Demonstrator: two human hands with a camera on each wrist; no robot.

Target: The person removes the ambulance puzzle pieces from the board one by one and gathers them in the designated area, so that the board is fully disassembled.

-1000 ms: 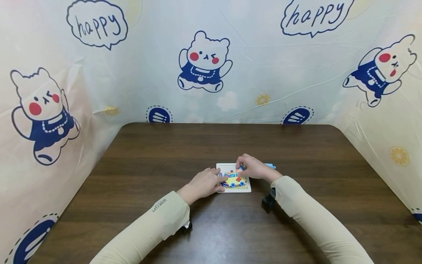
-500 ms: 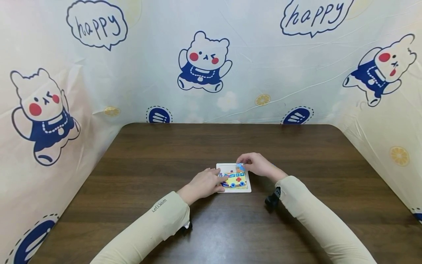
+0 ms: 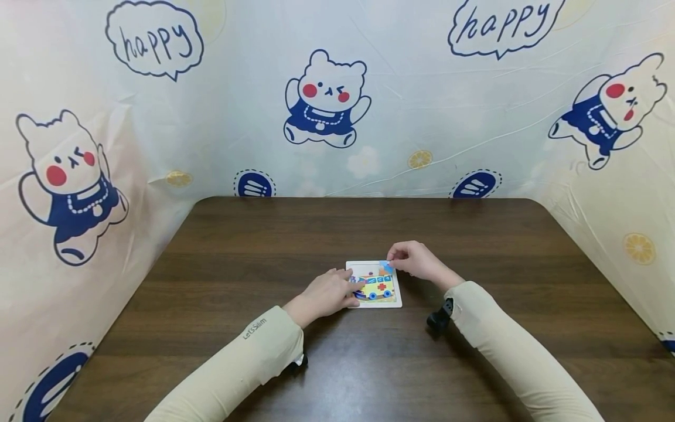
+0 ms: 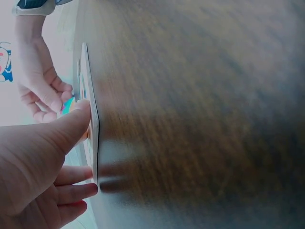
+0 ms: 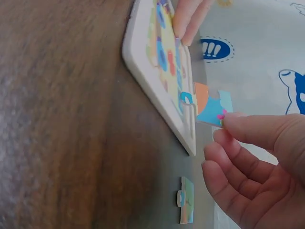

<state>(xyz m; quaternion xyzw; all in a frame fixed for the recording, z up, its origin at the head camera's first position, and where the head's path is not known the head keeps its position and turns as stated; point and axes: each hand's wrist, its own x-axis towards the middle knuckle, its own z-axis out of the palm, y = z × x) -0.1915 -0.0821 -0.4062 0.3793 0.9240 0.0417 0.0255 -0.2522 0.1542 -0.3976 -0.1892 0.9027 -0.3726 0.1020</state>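
A jigsaw puzzle in a white frame (image 5: 143, 71) lies on the table, with a yellow ambulance picture (image 3: 377, 287) in it. On the puzzle's left side rests my left hand (image 3: 328, 291), fingers spread, the thumb (image 4: 82, 107) on its surface. My right hand (image 3: 416, 261) pinches a blue and orange puzzle piece (image 5: 209, 110) between thumb and forefinger. That piece is raised and tilted over the frame's far right corner, apart from the pieces in the tray.
One loose puzzle piece (image 5: 187, 200) lies on the table past the frame; my right hand hides it in the head view. The dark wooden table (image 3: 263, 234) runs back to a printed cloth backdrop (image 3: 221, 117).
My right hand has moved from over the puzzle out to the frame's far right corner, lifting the blue and orange puzzle piece. My left hand stays in place.
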